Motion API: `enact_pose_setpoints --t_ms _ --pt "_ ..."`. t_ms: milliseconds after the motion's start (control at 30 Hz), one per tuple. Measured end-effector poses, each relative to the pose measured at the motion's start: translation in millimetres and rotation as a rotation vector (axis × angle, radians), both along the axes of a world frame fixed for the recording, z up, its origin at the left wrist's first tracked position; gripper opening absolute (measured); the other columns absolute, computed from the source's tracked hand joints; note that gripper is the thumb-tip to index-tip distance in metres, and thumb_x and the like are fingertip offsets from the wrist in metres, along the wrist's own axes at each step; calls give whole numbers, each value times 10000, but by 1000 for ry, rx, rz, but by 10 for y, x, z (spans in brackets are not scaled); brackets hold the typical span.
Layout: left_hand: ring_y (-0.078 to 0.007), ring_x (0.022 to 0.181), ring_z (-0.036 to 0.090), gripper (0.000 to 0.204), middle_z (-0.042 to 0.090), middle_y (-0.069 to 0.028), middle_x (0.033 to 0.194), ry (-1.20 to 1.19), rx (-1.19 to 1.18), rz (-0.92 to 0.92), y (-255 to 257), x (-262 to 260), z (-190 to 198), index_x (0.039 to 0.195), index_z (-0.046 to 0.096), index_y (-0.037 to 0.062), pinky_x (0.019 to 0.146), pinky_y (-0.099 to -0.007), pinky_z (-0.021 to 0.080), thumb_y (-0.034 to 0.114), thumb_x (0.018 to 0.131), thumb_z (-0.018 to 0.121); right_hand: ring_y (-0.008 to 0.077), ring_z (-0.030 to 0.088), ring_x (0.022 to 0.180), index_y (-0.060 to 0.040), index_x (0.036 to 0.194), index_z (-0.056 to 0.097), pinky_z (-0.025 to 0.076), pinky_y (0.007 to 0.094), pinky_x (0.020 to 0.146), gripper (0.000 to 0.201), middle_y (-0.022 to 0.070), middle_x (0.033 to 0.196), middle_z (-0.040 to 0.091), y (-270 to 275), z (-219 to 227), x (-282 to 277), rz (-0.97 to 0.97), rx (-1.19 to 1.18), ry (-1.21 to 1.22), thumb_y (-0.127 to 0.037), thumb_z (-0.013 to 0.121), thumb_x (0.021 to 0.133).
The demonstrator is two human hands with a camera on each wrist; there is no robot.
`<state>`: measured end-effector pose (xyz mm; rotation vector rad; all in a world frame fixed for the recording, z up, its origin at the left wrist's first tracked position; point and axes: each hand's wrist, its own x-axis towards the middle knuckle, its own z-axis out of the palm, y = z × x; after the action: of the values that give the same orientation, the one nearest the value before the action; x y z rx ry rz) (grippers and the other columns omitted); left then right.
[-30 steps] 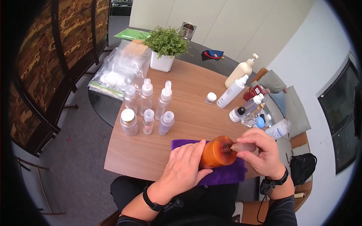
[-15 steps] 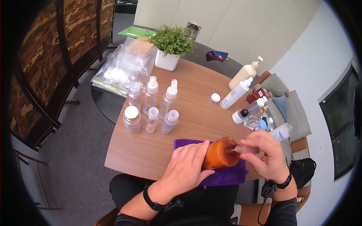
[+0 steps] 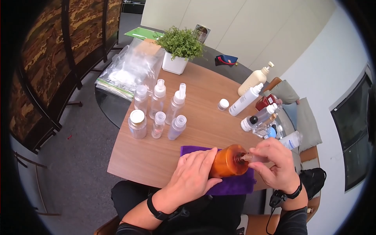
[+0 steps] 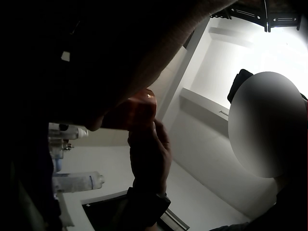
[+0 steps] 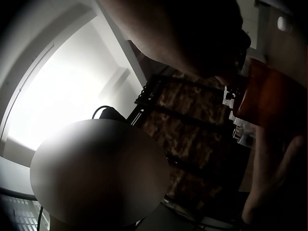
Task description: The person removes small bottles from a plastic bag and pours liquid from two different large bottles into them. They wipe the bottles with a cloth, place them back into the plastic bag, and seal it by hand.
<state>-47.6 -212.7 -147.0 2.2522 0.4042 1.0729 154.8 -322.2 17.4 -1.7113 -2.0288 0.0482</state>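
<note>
My left hand [image 3: 192, 172] grips an amber bottle [image 3: 227, 163] around its body, tilted with its threaded neck toward the right. In my right hand [image 3: 280, 166], thumb and fingers pinch a small translucent bottle [image 3: 257, 158]. Its narrow tip is right at the amber bottle's mouth, and the fingers hide part of its body. A purple cloth [image 3: 235, 187] lies on the table under the amber bottle. Both wrist views are dark; the amber bottle [image 5: 269, 96] shows in the right wrist view, with the left hand [image 5: 272, 175] below it.
Several clear empty-looking bottles [image 3: 158, 125] stand at the left of the wooden table [image 3: 203, 133]. A small jar [image 3: 223, 104], a white spray bottle [image 3: 244, 100] and a cream pump bottle [image 3: 252, 81] stand at the right. Behind are a potted plant [image 3: 174, 64] and plastic bags [image 3: 131, 70].
The head view has shifted slightly, so the table things sit a little farther right in it. Both hands keep hold of the two bottles, tip against mouth, nearly unmoved.
</note>
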Motion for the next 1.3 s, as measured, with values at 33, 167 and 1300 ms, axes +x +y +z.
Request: enact_pose_setpoints --t_ms 33,167,1300 --pt "-402 1230 637 971 657 -202 1334 -1 -1 0 2 2 -2 1569 427 -21 1074 -499 450 293 814 949 246 722 773 0 1125 769 579 336 685 309 133 1002 713 0 -1 -2 -4 1 6 -69 903 855" --pt "-405 1226 637 973 656 -202 1333 -2 -9 -7 5 -4 5 1572 422 -20 1073 -500 451 285 814 949 256 722 782 1 1120 772 580 345 690 314 135 994 717 2 0 -10 -8 8 -27 -76 906 847" --pt "-393 1205 642 966 661 -198 1329 -2 -11 -13 18 0 7 1575 429 -19 1045 -493 457 304 824 944 269 723 761 -10 1121 775 560 359 651 319 120 961 735 44 93 -89 13 36 -184 -91 894 836"
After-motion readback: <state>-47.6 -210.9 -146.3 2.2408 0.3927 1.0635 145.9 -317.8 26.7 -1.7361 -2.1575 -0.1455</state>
